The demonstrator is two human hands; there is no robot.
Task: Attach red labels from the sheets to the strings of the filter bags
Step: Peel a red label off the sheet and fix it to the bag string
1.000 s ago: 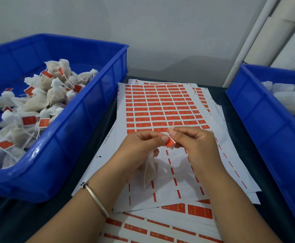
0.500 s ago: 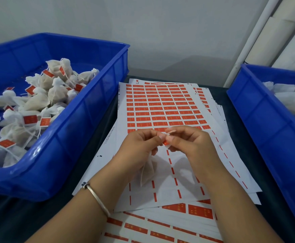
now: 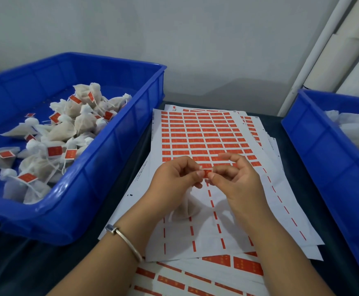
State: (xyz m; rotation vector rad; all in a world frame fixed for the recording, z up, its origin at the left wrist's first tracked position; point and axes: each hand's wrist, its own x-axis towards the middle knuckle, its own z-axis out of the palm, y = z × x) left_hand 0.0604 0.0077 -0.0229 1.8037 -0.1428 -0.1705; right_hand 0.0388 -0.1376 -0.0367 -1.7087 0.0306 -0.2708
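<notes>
1. Both hands meet above the top label sheet (image 3: pixel 197 133), which lies on a stack of sheets between two blue bins.
2. The left hand (image 3: pixel 174 178) and the right hand (image 3: pixel 236 178) each pinch one small red label (image 3: pixel 206 173) between thumb and fingertips, one from either side.
3. A filter bag (image 3: pixel 185 207) hangs below the left hand, over the stripped lower part of the sheet; its string is too thin to make out, though it must run up into the pinch.
4. The step in hand looks like folding the label shut around the string (the sticky faces pressed together).
5. The left bin (image 3: pixel 101 167) holds a heap of bags already carrying red labels; the right bin (image 3: pixel 323 159) holds white bags with no labels showing.
6. Next, I judge, comes a firm squeeze so the halves line up, then a drop into the left bin and a fresh bag from the right.
</notes>
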